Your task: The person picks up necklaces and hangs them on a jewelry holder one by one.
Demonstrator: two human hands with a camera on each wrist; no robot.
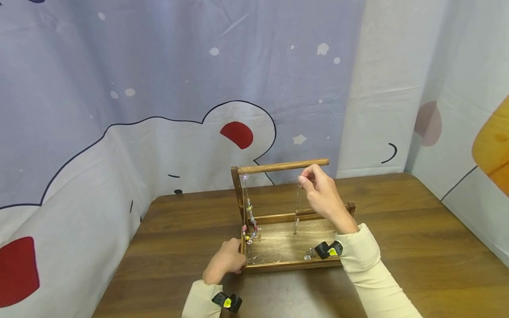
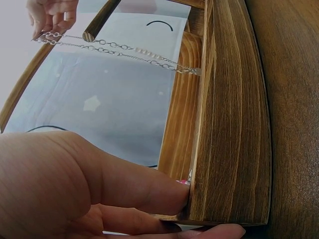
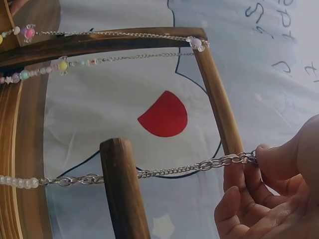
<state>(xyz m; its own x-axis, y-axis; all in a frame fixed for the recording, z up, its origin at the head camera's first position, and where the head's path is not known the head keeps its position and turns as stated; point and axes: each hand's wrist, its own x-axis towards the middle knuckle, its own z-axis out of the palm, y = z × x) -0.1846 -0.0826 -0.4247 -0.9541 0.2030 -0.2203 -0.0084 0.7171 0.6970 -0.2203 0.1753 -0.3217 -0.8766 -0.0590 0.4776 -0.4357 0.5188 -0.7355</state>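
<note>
Necklace [image 3: 164, 172] (pearl-beaded) hangs — pinched by right hand [image 1: 323, 194].

Head view looks forward and down; both close wrist views share the chain [image 3: 154, 173].

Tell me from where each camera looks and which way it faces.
Head: worn on the head, facing forward and down at the wooden stand; left hand, right hand and sleeves show.
Left wrist: on that wrist, facing along the wooden stand towards the pearl chain; left hand close, right hand far.
Right wrist: on that wrist, facing the pearl chain and beaded necklace; right hand close, maybe the left hand, top left.
Both wrist views share the right hand and pearl chain.
</note>
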